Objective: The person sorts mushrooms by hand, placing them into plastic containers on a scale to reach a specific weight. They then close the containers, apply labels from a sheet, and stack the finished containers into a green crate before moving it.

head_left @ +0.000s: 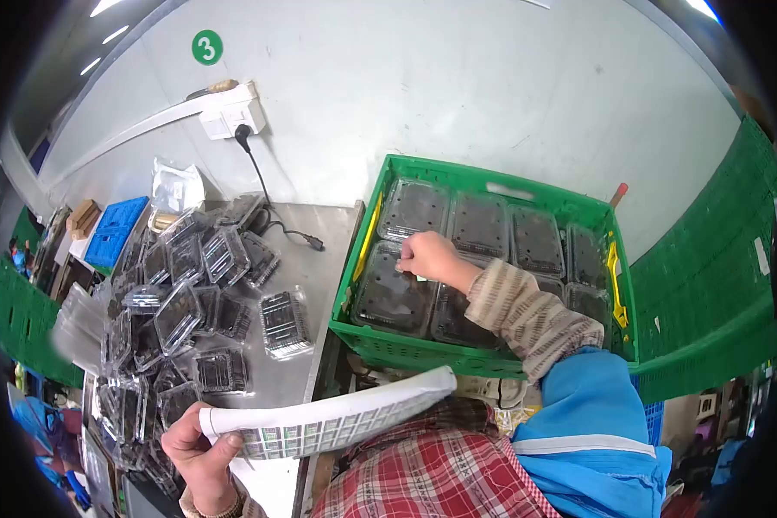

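One numeral is legible: a white "3" on a round green sign (207, 47), mounted on the pale wall (457, 86) directly above the white power socket (232, 117). Well below the socket, the left hand (203, 456) holds a curved label sheet (319, 432) bearing rows of small printed labels in green, dark and white; their wording is too small to read. No brand name is legible on the socket.
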The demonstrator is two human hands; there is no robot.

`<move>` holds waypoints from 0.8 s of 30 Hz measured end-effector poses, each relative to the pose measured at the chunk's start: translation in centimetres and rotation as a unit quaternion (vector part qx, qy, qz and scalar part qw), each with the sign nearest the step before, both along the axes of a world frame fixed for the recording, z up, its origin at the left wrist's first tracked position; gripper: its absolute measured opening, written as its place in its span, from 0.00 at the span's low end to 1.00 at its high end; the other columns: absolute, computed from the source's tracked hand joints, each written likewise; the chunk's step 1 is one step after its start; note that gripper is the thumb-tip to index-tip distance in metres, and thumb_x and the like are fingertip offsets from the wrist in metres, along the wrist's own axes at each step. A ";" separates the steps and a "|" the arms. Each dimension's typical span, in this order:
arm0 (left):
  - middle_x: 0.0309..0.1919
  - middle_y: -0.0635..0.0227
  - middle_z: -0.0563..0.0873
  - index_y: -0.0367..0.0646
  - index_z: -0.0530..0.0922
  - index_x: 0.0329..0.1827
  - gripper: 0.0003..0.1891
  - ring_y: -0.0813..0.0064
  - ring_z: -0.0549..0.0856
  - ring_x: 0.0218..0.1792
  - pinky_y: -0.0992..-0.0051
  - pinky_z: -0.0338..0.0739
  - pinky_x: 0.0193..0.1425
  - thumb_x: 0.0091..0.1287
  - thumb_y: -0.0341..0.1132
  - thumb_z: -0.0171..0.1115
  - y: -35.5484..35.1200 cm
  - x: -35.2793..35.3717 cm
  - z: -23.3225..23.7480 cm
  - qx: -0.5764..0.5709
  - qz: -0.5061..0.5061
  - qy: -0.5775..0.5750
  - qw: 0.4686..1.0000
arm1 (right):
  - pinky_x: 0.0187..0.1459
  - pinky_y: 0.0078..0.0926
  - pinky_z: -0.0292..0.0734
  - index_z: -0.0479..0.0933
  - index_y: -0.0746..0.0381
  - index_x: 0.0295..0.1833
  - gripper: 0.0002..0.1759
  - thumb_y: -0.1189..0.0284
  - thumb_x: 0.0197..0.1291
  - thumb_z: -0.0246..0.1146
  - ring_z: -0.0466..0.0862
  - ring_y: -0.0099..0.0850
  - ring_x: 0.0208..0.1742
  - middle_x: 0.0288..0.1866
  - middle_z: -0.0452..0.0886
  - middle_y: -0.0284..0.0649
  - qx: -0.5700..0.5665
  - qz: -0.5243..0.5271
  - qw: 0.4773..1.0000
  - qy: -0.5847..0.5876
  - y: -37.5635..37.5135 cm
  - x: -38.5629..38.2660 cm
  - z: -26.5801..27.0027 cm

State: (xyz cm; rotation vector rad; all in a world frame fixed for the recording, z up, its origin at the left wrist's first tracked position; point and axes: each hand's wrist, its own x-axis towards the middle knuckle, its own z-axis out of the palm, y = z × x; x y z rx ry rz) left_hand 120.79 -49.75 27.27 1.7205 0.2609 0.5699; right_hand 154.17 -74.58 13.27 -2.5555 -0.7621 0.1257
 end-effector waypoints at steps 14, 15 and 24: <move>0.20 0.73 0.77 0.33 0.78 0.25 0.17 0.85 0.72 0.23 0.83 0.61 0.27 0.44 0.37 0.74 -4.0 5.6 -1.6 -0.066 -0.094 0.016 0.993 | 0.37 0.38 0.73 0.74 0.61 0.38 0.22 0.62 0.40 0.74 0.82 0.40 0.36 0.29 0.82 0.40 -0.125 0.048 0.991 -0.011 -11.3 -1.0 2.2; 0.20 0.74 0.76 0.33 0.78 0.25 0.17 0.85 0.72 0.23 0.83 0.62 0.27 0.45 0.37 0.75 -4.5 6.0 -1.5 -0.066 -0.090 0.015 0.994 | 0.37 0.38 0.73 0.74 0.61 0.38 0.22 0.62 0.40 0.74 0.82 0.40 0.36 0.29 0.82 0.40 -0.125 0.036 0.992 -0.008 -12.5 -1.1 2.8; 0.24 0.69 0.82 0.31 0.80 0.31 0.11 0.82 0.76 0.26 0.81 0.69 0.34 0.50 0.31 0.69 -6.4 10.4 -2.7 -0.087 -0.144 0.039 0.985 | 0.38 0.31 0.77 0.71 0.65 0.44 0.24 0.79 0.38 0.72 0.81 0.37 0.36 0.37 0.78 0.43 -0.028 0.047 0.970 0.236 -21.6 -3.0 3.0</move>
